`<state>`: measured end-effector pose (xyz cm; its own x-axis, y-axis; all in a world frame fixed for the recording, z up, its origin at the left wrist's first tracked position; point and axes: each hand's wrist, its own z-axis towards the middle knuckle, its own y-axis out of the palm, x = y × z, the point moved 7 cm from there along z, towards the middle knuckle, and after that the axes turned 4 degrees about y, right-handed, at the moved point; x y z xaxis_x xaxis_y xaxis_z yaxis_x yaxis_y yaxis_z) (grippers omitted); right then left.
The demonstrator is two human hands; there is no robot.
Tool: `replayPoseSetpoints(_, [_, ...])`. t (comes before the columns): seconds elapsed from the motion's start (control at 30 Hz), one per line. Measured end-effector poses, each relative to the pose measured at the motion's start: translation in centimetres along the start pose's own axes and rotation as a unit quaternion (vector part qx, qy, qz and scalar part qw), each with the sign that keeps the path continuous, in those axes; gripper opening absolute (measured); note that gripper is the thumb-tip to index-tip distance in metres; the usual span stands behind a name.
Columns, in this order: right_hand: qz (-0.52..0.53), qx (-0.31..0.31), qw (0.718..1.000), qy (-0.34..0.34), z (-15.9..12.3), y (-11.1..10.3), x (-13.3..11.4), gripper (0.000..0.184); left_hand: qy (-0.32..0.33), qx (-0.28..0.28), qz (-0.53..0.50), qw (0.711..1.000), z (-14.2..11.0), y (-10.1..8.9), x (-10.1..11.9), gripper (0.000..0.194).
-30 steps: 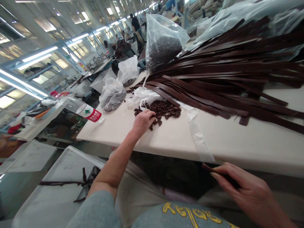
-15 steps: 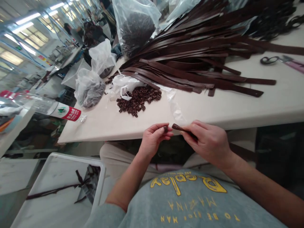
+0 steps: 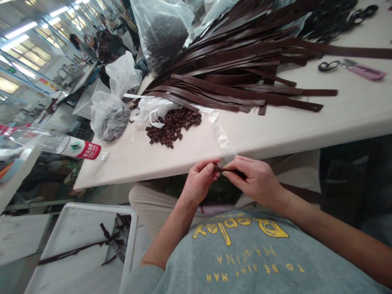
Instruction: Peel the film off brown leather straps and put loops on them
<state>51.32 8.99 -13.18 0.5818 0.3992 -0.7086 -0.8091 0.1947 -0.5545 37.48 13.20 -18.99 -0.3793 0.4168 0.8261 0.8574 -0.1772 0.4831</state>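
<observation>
Just off the table's front edge, my left hand (image 3: 198, 181) pinches a small dark brown leather loop (image 3: 216, 166) between thumb and fingers. My right hand (image 3: 259, 179) grips a brown leather strap (image 3: 226, 169), and its narrow end meets the loop. Whether the end has passed through the loop is hidden by my fingers. On the table beyond my hands lies a pile of similar small loops (image 3: 174, 126). Behind it a large bundle of brown leather straps (image 3: 223, 87) spreads to the right.
The cream table (image 3: 275, 130) also bears pink-handled scissors (image 3: 361, 70), a clear strip of plastic (image 3: 222, 139) and filled plastic bags (image 3: 110, 116). A plastic bottle (image 3: 82, 148) lies at the left. Below it is a white tray (image 3: 70, 208) with brown strips. People sit far back.
My hands have come together: the strap end in my right hand has moved left to meet the loop in my left hand. The view has shifted slightly.
</observation>
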Motion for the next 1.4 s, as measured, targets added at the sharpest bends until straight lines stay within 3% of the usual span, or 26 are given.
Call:
replayPoseSetpoints(0.17, [0.072,0.001,0.996,0.049,-0.5,0.1,0.6,0.010,-0.009,-0.036,0.036,0.999,-0.4,0.2,-1.1,0.036])
replayPoseSetpoints(0.33, [0.083,-0.016,0.994,0.076,-0.5,0.5,1.1,0.012,0.044,-0.042,0.124,0.990,-0.4,0.1,-0.7,0.023])
replayPoseSetpoints(0.53, [-0.017,-0.101,0.994,0.049,-1.0,1.4,1.2,0.020,0.094,-0.003,0.198,0.976,-0.7,-1.0,1.0,0.019])
replayPoseSetpoints(0.67, [-0.092,-0.124,0.988,0.016,-1.3,1.7,1.0,0.028,0.099,-0.001,0.203,0.974,-0.9,-1.4,1.4,0.019])
replayPoseSetpoints(0.8, [-0.094,-0.139,0.986,-0.004,-1.3,2.0,0.6,0.031,0.092,0.002,0.188,0.978,-1.1,-1.8,1.4,0.019])
replayPoseSetpoints(1.03, [-0.063,-0.163,0.985,-0.007,-1.1,3.1,0.2,0.040,0.008,-0.037,0.152,0.988,-1.5,-1.2,-0.6,0.027])
replayPoseSetpoints(1.23, [-0.040,-0.228,0.970,0.077,-1.8,3.2,1.9,0.025,0.054,-0.005,0.177,0.983,-1.3,-2.4,0.6,0.023])
replayPoseSetpoints(1.4, [-0.116,-0.223,0.966,0.062,-3.2,3.0,2.2,0.023,0.067,0.017,0.184,0.980,-1.3,-3.5,1.5,0.025])
